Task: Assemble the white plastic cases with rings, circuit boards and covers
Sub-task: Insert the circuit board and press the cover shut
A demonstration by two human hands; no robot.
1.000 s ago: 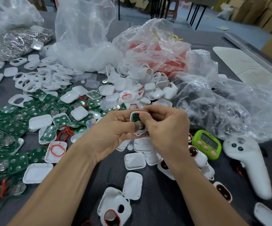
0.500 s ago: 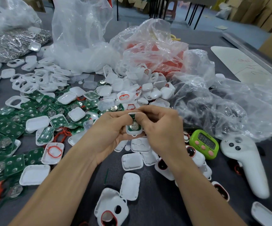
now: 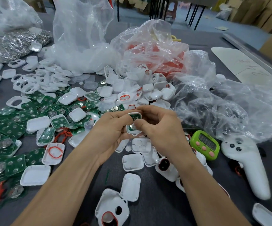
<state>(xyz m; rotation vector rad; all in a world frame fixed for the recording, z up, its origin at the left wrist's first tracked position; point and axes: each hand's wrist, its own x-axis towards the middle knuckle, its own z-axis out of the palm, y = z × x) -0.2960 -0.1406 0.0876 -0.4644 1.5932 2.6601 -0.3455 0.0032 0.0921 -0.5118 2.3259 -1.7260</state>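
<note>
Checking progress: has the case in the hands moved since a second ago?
No: the white case sits just as far left of the green timer as before.

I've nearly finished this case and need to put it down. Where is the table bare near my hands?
Bare table lies between the loose white cover and your right forearm. Another strip runs right of the white controller. Left is crowded with green circuit boards; ahead, piled cases and plastic bags.

A dark grey table (image 3: 156, 201) is seen in front. Beyond it, a blue-grey floor (image 3: 213, 22) is evenly lit; black furniture legs (image 3: 195, 13) are set there, and cardboard boxes (image 3: 262, 13) are stacked at the right.
</note>
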